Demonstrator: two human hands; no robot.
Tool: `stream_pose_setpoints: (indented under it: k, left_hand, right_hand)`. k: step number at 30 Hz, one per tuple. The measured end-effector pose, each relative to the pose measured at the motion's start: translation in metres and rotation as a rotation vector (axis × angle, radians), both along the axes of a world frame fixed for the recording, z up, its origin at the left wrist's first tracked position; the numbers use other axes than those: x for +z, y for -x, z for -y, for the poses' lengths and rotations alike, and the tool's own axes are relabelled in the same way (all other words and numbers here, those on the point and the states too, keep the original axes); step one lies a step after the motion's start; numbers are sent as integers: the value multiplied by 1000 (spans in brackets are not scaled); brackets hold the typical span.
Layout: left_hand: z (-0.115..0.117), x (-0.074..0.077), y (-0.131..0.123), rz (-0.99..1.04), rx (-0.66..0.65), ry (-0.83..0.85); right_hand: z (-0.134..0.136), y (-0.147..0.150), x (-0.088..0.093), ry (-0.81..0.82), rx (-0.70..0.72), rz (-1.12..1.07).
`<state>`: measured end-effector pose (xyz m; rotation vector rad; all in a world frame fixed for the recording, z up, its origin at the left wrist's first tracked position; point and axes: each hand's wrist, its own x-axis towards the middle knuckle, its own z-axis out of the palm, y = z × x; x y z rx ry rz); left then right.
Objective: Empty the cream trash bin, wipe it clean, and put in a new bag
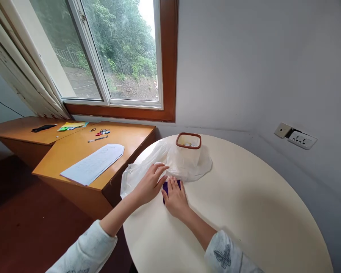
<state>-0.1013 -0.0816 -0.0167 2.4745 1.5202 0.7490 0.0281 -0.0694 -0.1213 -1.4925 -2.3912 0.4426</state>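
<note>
A small dark purple folded piece [166, 186] lies on the round cream table [244, 204]. My right hand [176, 199] lies flat on it with fingers stretched out, covering most of it. My left hand [150, 184] rests beside it, fingers extended forward onto a thin white plastic bag [147, 163] spread on the table. Behind the bag stands a small translucent square container with a brown rim [188, 141]; something small lies inside.
To the left stands an orange wooden desk [79, 151] with white paper sheets [93, 163], a pen [97, 139], scissors [102, 132] and coloured papers [71, 126]. A window is behind. A wall socket [301, 139] sits at the right.
</note>
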Motion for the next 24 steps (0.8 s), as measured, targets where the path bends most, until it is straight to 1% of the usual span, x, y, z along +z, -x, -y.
stream_pose_setpoints:
  k: [3,4,6,9,11,13,15,18,20,24]
  left_hand:
    - [10,-14,0,14,31,-2]
    - [12,-17,-2,-2,29,-3]
    - [17,-24,-9,-70,-21,1]
    - [24,-35,-32,-192,-189,34]
    - [27,-44,-52,-245,-321,66]
    - [29,-57,-72,-273,-428,93]
    - [29,-72,-87,-292,-494,104]
    - [29,-90,-97,-309,-513,100]
    - [28,-95,-98,-313,-504,94]
    - [29,-95,-97,-318,-481,102]
  right_hand:
    - [12,-31,15,-49,52,-51]
    - [17,-47,20,-74,69,-47]
    - [26,-84,29,-111,94,-2]
    - [38,-144,34,-144,72,101]
    - [46,-176,28,-132,55,159]
    - [55,-196,18,-82,58,204]
    - [62,-205,7,-24,70,231]
    - [67,-205,-1,5,62,232]
    - [68,-203,0,0,47,222]
    - [67,-203,2,2,47,214]
